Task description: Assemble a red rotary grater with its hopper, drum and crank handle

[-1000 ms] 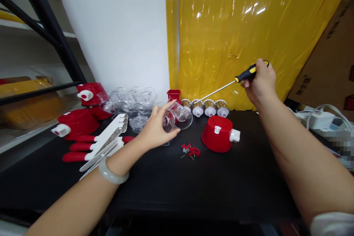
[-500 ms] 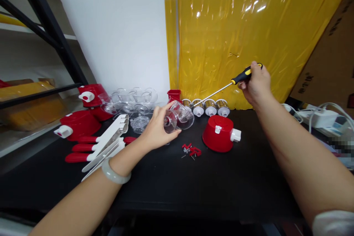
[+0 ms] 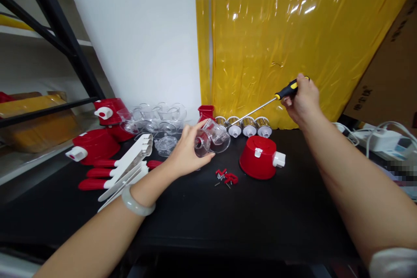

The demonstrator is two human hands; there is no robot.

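Observation:
My left hand point(image 3: 185, 154) grips a clear plastic housing point(image 3: 213, 141) lying on its side on the black table point(image 3: 228, 217), open mouth turned to the right. My right hand point(image 3: 302, 100) is raised and closed round the black and yellow handle of a long screwdriver point(image 3: 260, 106). Its steel shaft slants down to the left, and the tip reaches into the mouth of the clear housing. A red dome-shaped base point(image 3: 260, 163) with a white knob sits just right of the housing. Small red clips and screws point(image 3: 226, 178) lie in front of it.
A row of metal drum cutters point(image 3: 243, 126) stands against the yellow plastic sheet point(image 3: 293, 39). Several clear housings point(image 3: 153, 117), red bases point(image 3: 93, 145) and red and white handles point(image 3: 124, 167) lie at the left. White cables and a power unit point(image 3: 381, 139) sit at the right, a cardboard box point(image 3: 391, 78) behind.
My right hand with the screwdriver has dropped slightly. The left hand and clear housing have barely shifted.

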